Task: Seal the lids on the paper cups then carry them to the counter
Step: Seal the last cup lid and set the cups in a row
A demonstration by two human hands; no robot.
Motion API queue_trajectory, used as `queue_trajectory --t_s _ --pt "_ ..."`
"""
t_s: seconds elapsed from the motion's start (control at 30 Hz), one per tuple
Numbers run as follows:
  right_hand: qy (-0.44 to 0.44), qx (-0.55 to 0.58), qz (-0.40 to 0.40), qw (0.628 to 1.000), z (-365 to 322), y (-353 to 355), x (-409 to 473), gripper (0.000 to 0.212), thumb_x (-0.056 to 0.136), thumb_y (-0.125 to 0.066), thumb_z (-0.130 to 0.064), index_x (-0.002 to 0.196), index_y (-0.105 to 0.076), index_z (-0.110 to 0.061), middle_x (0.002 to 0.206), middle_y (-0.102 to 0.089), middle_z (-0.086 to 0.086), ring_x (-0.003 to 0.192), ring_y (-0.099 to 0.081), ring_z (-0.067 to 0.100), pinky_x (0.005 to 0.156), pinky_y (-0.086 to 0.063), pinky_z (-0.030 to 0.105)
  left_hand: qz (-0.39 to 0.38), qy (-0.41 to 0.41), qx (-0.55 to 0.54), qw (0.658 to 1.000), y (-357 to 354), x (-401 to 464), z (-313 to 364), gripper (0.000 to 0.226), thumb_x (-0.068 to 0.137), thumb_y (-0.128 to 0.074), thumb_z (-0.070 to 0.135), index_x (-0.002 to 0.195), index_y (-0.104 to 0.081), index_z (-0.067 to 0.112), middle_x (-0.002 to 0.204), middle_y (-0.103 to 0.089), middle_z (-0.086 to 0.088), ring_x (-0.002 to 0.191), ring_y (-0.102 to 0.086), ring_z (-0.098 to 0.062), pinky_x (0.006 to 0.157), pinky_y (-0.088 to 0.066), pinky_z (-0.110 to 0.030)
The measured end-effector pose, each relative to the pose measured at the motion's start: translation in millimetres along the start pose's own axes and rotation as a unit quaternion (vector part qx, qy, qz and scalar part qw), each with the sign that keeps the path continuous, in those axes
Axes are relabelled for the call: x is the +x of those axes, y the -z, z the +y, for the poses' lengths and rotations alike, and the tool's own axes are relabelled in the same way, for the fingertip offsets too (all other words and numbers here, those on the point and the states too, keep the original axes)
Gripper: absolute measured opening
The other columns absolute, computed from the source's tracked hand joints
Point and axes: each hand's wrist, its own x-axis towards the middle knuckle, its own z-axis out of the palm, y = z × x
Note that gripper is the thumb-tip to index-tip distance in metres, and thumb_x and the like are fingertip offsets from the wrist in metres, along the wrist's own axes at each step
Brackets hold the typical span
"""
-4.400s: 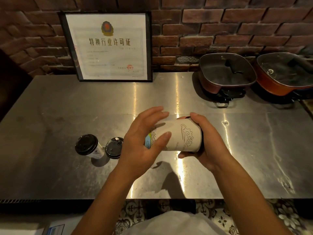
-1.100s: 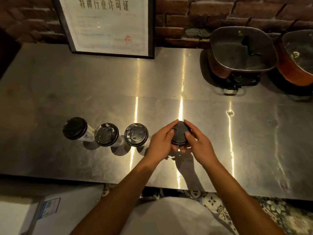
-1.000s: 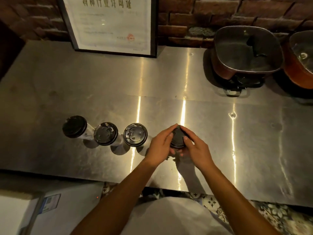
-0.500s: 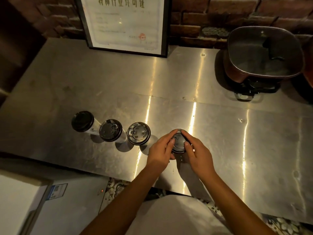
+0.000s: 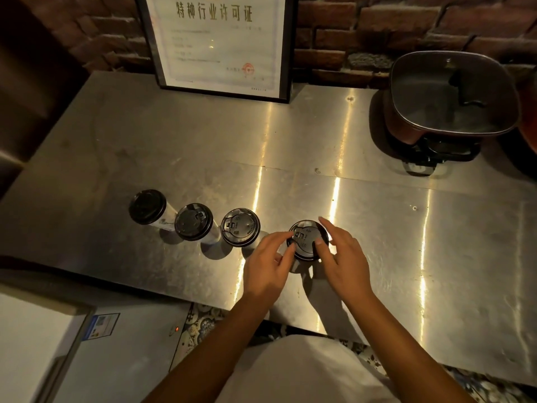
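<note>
Just below the middle of the frame stands the fourth paper cup (image 5: 293, 264), its black lid (image 5: 307, 239) already seated and facing the camera, so the cup wall shows only as a pale sliver under the left hand (image 5: 268, 267). That hand comes in from the lower left, its fingers lightly spread and mostly straight, the tips resting on the lid's near-left rim rather than wrapping it. The right hand (image 5: 344, 261) mirrors it from the lower right, fingers apart, one tip pressing the lid near its raised sip tab while the others fan over the far edge. Neither hand is clamped on the cup; the pose looks like working round the rim to snap it down evenly, with pressure from both sides so the tall cup does not tip. To the left, three lidded cups (image 5: 194, 225) stand in a close, slightly slanting row, near one another but apart from the cup in hand, probably parked as finished so all four can be carried off together. They all rest on the steel table (image 5: 436, 242), which fills the middle of the frame. Against the brick wall at top centre leans a framed certificate (image 5: 216, 42), and an electric pan (image 5: 447, 97) with a glass lid sits upper right, well clear.
</note>
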Motion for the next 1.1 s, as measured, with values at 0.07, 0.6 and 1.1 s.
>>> queue_trajectory --t_s 0.07,0.6,1.1 --pt "0.002 -0.005 0.017 1.000 -4.2 7.0 1.9 0.049 0.104 -0.049 -0.045 0.152 -0.039 -0.047 0.148 -0.053 -0.007 0.127 -0.051 0.016 0.097 -0.048 0.036 0.037 0.001 -0.017 0.999 11.3 -11.0 5.9 0.026 0.099 -0.061 0.033 0.125 -0.066 0.029 0.118 -0.066 0.013 0.089 -0.065 0.000 0.073 -0.055 -0.017" --pt "0.014 -0.031 -0.085 0.996 -31.2 -21.5 17.4 0.094 0.087 -0.069 -0.062 0.160 -0.016 -0.039 0.172 -0.013 -0.001 0.155 -0.024 0.029 0.117 -0.036 0.050 -0.044 -0.013 0.195 0.980 69.1 64.8 -20.0 0.084 0.086 -0.071 0.057 0.155 -0.028 0.035 0.167 -0.020 0.000 0.154 -0.018 -0.026 0.119 -0.030 -0.051" --pt "0.001 -0.030 -0.067 0.997 -31.6 -21.9 15.5 0.079 0.083 -0.070 -0.065 0.151 -0.037 -0.042 0.153 -0.040 -0.004 0.132 -0.053 0.023 0.101 -0.056 0.040 -0.092 -0.030 0.198 0.975 58.6 63.4 -43.2 0.053 0.094 -0.062 0.053 0.143 -0.051 0.038 0.158 -0.033 0.001 0.147 -0.022 -0.022 0.112 -0.041 -0.044"
